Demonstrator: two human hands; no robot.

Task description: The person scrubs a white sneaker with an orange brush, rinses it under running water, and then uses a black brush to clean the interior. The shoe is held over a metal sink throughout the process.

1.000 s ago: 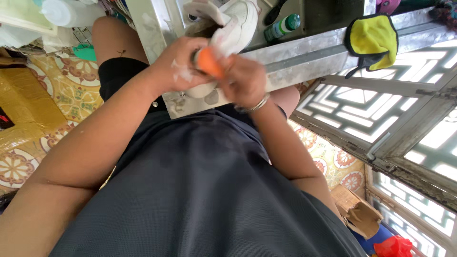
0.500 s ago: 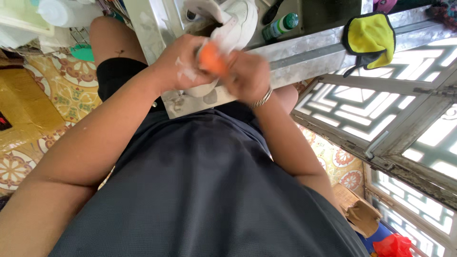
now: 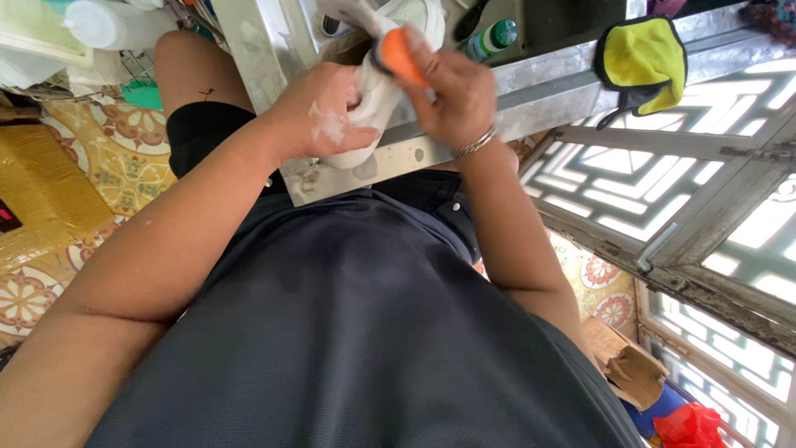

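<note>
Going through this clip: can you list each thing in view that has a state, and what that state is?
white shoe: held over the metal sink edge, gripped by the left hand
left hand: closed on the shoe, flecked with white foam
right hand: closed on an orange brush
orange brush: pressed against the shoe
green bottle: lying on its side, capped
yellow cloth: draped over the metal ledge

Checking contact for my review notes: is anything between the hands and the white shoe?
Nothing visible. The left hand grips the white shoe directly; the right hand presses an orange brush against it.
</note>
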